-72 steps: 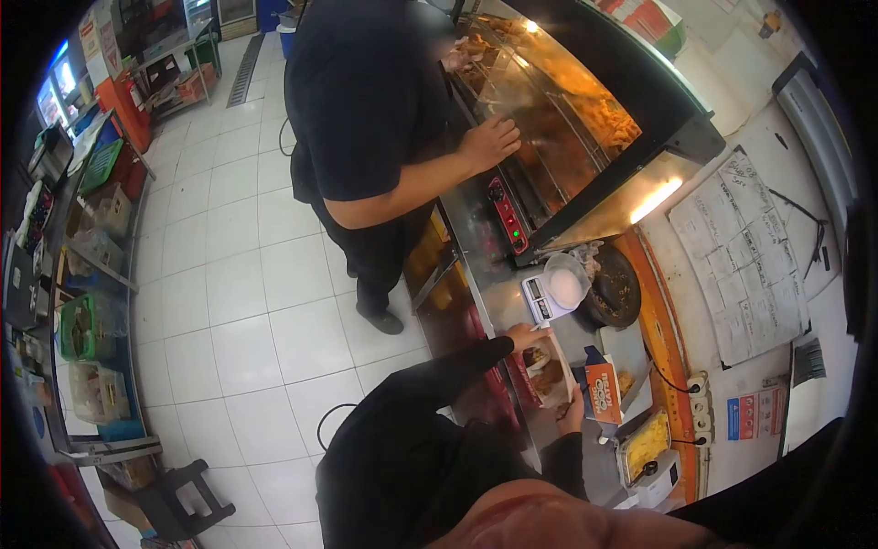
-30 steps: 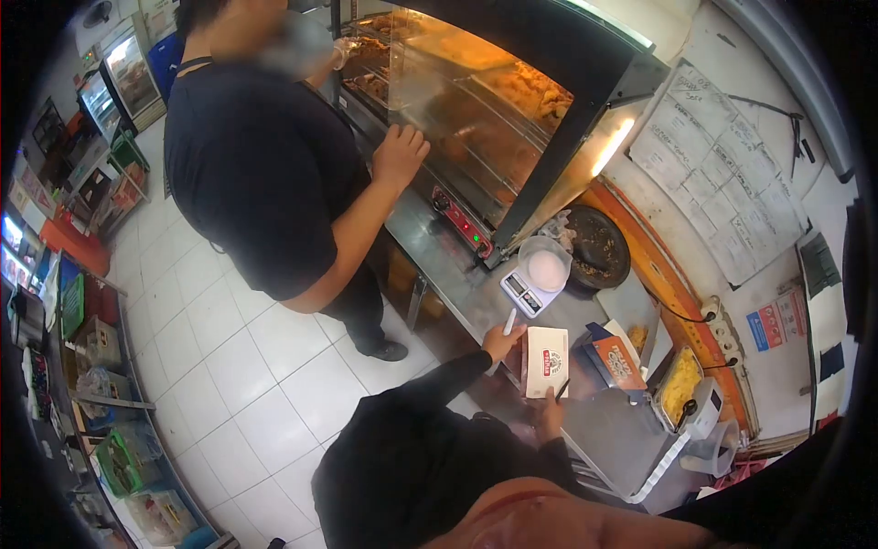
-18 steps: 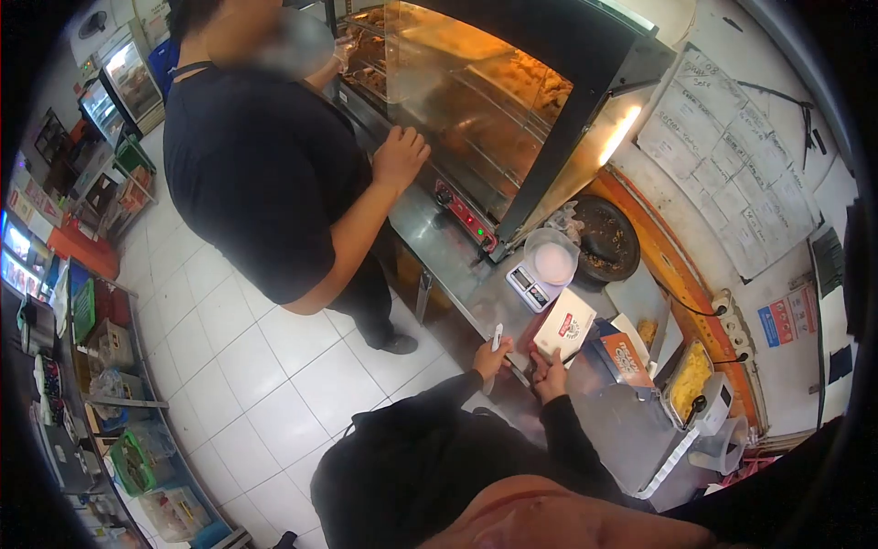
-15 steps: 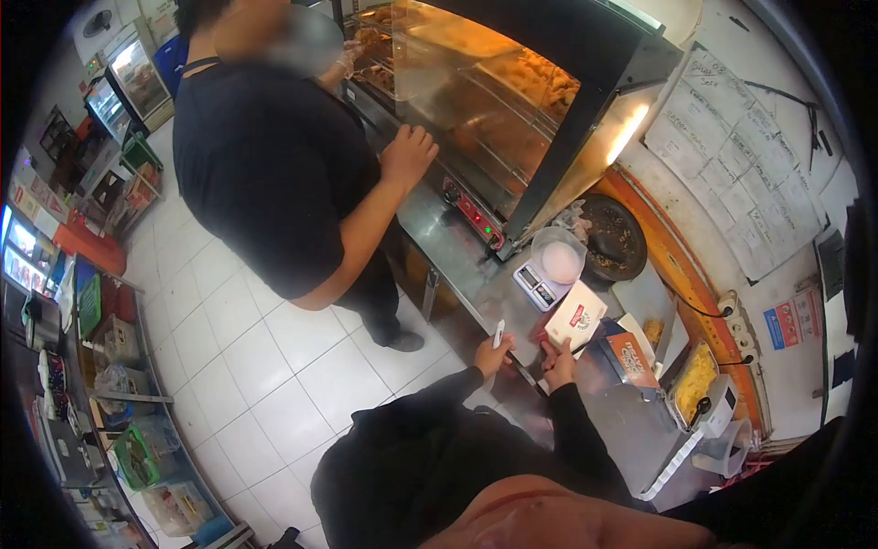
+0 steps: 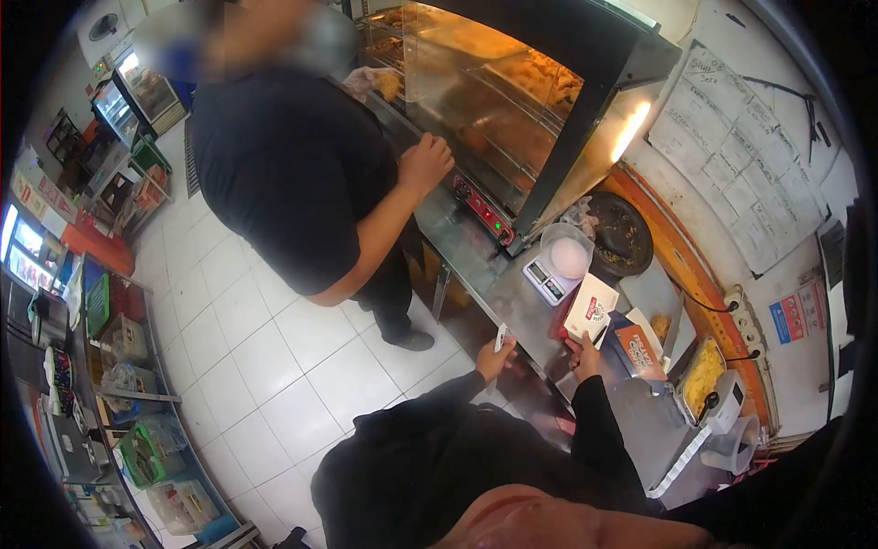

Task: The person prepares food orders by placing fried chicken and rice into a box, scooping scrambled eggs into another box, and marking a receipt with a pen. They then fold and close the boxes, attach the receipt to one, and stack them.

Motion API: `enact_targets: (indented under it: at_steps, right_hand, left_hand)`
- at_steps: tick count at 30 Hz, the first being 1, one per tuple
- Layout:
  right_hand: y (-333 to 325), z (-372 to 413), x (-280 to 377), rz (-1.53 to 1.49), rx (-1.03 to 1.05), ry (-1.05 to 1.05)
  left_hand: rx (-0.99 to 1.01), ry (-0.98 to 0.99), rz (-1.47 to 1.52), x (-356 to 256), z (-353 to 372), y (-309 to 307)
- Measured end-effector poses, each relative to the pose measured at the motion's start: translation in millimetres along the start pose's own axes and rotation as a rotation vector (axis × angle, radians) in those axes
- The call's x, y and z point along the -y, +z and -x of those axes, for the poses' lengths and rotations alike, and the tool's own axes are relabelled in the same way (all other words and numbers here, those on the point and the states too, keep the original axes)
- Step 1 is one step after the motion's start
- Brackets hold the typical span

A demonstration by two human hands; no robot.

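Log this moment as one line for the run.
left hand: holding white pen | right hand: touching printed box | co-worker: beside food warmer | digital scale: tub on top

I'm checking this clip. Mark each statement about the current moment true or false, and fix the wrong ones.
1. The left hand holds a slim white item. True.
2. The right hand is off the box. False: its fingers touch the box, whose lid is closed.
3. The kitchen scale has nothing on it. False: a clear tub stands on it.
4. Both of the co-worker's hands are bare. False: the hand by the cabinet's open side is gloved; the other is bare.
5. The food cabinet is lit. True.
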State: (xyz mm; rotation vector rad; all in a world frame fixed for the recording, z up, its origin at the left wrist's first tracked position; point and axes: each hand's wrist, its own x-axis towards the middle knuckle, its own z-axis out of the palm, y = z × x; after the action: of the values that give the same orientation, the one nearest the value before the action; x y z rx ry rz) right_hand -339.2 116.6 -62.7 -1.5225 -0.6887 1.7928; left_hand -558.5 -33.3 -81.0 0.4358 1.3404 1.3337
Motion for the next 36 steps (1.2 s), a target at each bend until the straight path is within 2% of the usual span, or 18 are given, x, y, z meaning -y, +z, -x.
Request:
enact_targets:
  at_steps: [4,5,8,9,12,15,18,19,23,25,26,28,29,30,31,32,34,36]
  right_hand:
    - [-26,34,-6,0.163,-0.009,-0.011]
    - [-26,46,-13,0.168,-0.103,-0.213]
    - [-60,31,-47,0.798,-0.597,-0.824]
    - [-34,67,-26,0.904,-0.686,-0.748]
    - [5,118,-1,1.25,-0.536,-0.948]
    - [-1,106,-3,1.349,-0.312,-0.876]
    - [1,111,11,1.402,-0.236,-0.726]
    - [-5,108,8,1.452,-0.284,-0.858]
    - [-23,93,17,1.3,-0.2,-1.003]
    - [-20,106,41,1.223,-0.166,-0.728]
    - [-27,101,45,1.152,-0.227,-0.8]
    - [-45,83,62,1.052,-0.436,-1.2]
    - [-53,78,74,1.023,-0.559,-1.357]
    - [-62,82,83,0.93,-0.553,-1.134]
    - [-72,86,87,0.829,-0.541,-0.918]
    - [-78,85,89,0.851,-0.593,-0.972]
    - [-79,90,92,0.898,-0.696,-1.085]
    - [-73,107,93,0.963,-0.793,-1.223]
  left_hand:
    - [0.079,0.112,-0.008,-4,-9,8]
    - [0.125,0.148,-0.03,-2,-19,13]
    - [0.278,0.096,-0.235,-2,-27,42]
    - [0.33,0.058,-0.327,-4,-26,53]
    - [0.214,0.212,-0.346,-3,-13,88]
    - [-0.048,0.507,-0.41,59,-39,113]
    - [0.013,0.173,-0.149,37,-26,120]
    - [-0.046,0.283,-0.151,24,-15,124]
    - [-0.033,0.218,-0.158,21,-17,131]
    - [-0.067,0.184,-0.176,12,-9,135]
    - [-0.079,0.167,-0.188,11,-9,137]
    - [0.007,0.041,-0.033,42,-30,134]
    - [0.035,0.066,0.067,48,-33,134]
    - [0.058,0.092,0.166,53,-34,131]
    - [0.042,0.015,0.084,49,-27,130]
    - [0.077,0.047,0.133,44,-20,130]
    - [-0.028,0.069,-0.093,46,-18,127]
    - [-0.169,0.264,-0.423,44,-10,124]
